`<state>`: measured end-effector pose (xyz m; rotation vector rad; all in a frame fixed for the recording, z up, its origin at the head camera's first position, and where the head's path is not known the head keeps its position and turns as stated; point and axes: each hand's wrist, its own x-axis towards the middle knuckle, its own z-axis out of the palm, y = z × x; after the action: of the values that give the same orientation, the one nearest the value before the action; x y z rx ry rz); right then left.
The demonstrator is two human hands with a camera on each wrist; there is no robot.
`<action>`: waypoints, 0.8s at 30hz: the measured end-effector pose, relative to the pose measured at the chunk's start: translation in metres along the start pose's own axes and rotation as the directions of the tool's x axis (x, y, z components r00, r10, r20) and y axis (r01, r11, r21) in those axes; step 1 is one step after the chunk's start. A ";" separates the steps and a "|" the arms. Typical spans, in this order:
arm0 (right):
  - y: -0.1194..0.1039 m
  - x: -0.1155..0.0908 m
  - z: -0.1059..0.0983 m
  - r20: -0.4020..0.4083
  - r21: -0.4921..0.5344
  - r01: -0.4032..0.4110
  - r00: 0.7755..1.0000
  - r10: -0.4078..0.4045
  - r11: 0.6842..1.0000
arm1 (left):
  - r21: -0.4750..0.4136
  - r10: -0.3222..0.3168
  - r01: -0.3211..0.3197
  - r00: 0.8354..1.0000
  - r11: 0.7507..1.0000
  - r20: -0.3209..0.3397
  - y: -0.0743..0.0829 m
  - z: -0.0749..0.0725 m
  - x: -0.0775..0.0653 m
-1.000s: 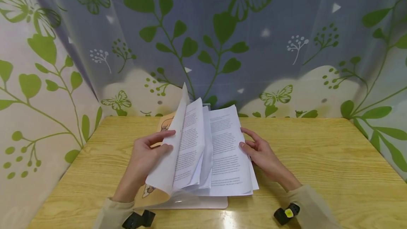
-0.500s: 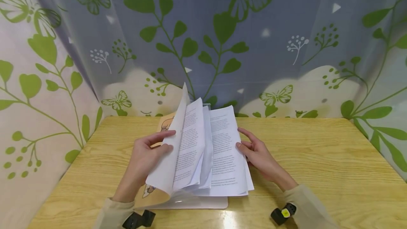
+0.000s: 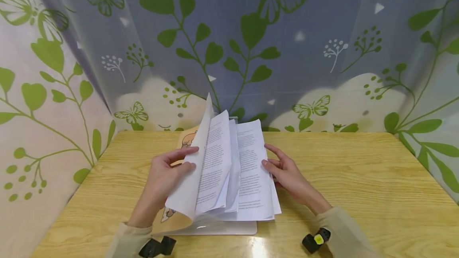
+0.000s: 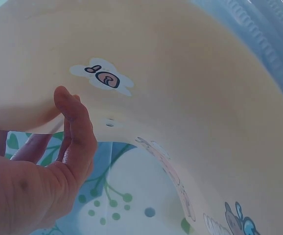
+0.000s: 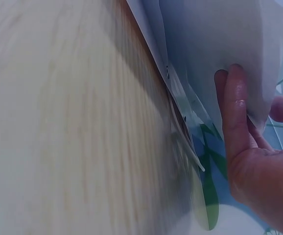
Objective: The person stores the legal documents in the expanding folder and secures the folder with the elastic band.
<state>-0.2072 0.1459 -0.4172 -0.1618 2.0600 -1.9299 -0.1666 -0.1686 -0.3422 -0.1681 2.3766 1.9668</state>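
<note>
A folder [image 3: 229, 229] with a cartoon-printed orange cover [image 3: 175, 221] lies on the table, spread open. My left hand [image 3: 165, 176] pinches the raised cover near its outer edge; the left wrist view shows the cover's printed side [image 4: 146, 63] curving past my fingers. Text pages [image 3: 215, 162] and a translucent sleeve [image 3: 234, 170] stand fanned in the middle. On the right, my right hand [image 3: 290, 174] pinches the edge of printed sheets [image 3: 252, 162], thumb on the front face. From the right wrist view, fingers press the sheets' back [image 5: 205, 39], which stands tilted above the table.
The wood-grain table [image 3: 358, 178] runs out on both sides of the folder. A patterned curtain [image 3: 322, 71] hangs behind its far edge, and another fabric panel [image 3: 46, 110] borders the left. Black wrist cameras [image 3: 315, 240] sit on both sleeves.
My right hand has shifted a little to the left, carrying the printed sheets' outer edge closer to the folder's middle. The left hand and raised cover stay almost still.
</note>
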 end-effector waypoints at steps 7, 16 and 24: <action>0.000 0.001 0.003 0.021 -0.005 0.005 1.000 -0.005 1.000 | -0.010 0.008 -0.008 1.000 1.000 0.003 0.000 0.000 -0.001; 0.000 0.003 0.007 0.050 0.000 0.014 0.999 -0.014 1.000 | -0.011 0.008 -0.008 1.000 1.000 0.006 0.000 0.000 -0.001; 0.001 0.004 0.010 0.077 0.000 0.010 0.997 -0.010 1.000 | -0.012 0.007 -0.007 1.000 1.000 0.009 0.000 -0.001 -0.001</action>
<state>-0.2080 0.1348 -0.4194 -0.2428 2.0135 -1.8990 -0.1654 -0.1692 -0.3417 -0.1511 2.3636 1.9815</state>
